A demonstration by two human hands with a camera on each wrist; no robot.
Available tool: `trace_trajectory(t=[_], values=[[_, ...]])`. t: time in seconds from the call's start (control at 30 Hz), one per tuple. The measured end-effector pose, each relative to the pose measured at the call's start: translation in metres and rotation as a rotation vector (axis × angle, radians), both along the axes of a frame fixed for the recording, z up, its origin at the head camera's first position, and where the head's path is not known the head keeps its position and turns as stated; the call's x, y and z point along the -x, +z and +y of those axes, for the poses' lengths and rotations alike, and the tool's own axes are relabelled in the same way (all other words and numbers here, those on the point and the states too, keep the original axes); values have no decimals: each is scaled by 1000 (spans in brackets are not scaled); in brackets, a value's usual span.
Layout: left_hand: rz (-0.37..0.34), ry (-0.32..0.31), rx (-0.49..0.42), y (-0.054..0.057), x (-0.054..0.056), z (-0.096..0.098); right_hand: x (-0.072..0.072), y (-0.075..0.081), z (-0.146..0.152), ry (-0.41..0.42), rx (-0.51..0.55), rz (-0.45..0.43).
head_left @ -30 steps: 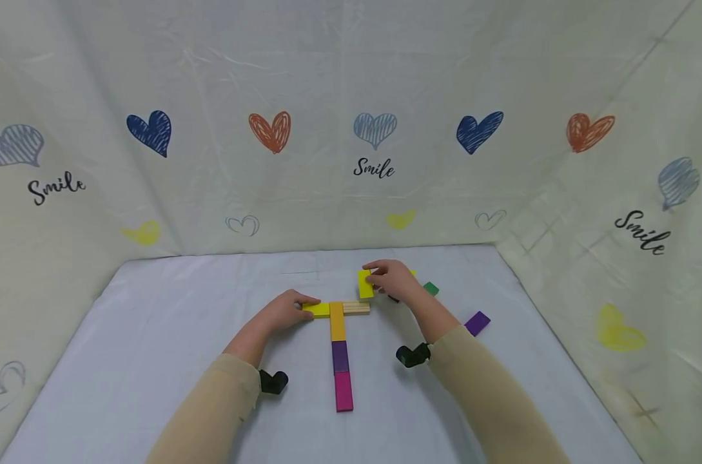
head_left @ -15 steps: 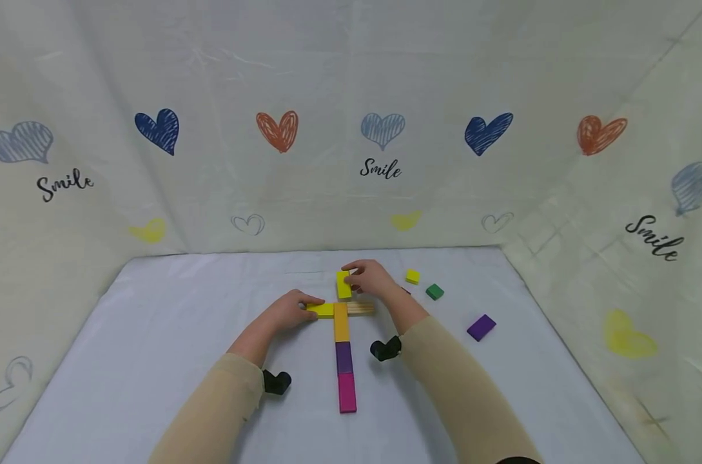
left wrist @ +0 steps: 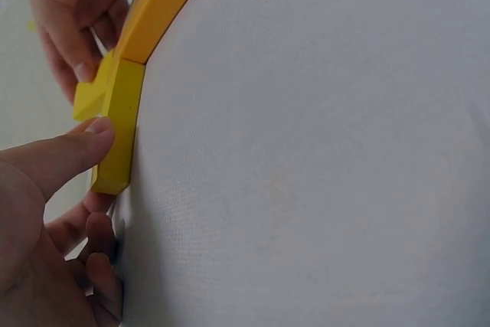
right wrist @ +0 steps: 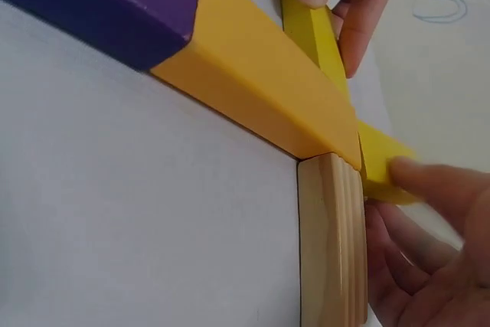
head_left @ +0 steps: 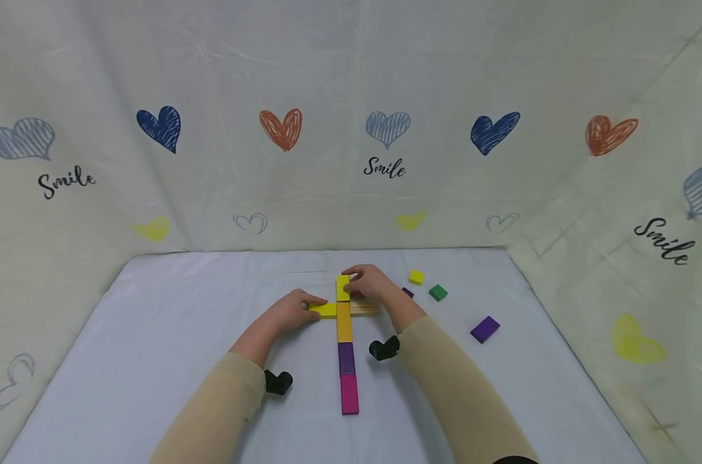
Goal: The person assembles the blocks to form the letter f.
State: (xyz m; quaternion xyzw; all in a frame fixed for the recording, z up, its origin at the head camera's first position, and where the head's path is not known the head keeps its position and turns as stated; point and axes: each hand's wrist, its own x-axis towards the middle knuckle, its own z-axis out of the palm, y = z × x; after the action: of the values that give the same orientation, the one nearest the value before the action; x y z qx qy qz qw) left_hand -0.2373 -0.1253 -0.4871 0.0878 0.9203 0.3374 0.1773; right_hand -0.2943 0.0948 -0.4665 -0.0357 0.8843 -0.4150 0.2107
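Note:
Several blocks form a flat cross on the white cloth: a magenta block, a purple block and an orange block in a column. My left hand pinches a yellow block, whose end meets the orange block's left side. At the column's far end, my right hand grips another yellow block; in the right wrist view this yellow block lies against the orange block's end. A ridged, plain wooden block extends rightward, partly below the right hand.
On the right lie a loose yellow block, a green block and a purple block. A dark purple piece shows partly behind the right hand. A cloth wall with printed hearts rises behind the table.
My right hand has carried its yellow block leftward, then down toward me against the far end of the orange block. The left hand keeps its hold on the other yellow block.

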Motion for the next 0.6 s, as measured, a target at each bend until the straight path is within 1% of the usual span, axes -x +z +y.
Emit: trace_trajectory(t=[0.13, 0.33, 0.47, 0.6], values=[[-6, 6, 4, -1, 0, 0, -2, 2, -1, 11, -36, 8], [-1, 1, 4, -1, -1, 0, -3, 4, -4, 22, -121, 30], [7, -9, 7, 0, -1, 0, -3, 4, -5, 26, -161, 37], [10, -15, 3, 0, -1, 0, -1, 2, -5, 48, -190, 43]])
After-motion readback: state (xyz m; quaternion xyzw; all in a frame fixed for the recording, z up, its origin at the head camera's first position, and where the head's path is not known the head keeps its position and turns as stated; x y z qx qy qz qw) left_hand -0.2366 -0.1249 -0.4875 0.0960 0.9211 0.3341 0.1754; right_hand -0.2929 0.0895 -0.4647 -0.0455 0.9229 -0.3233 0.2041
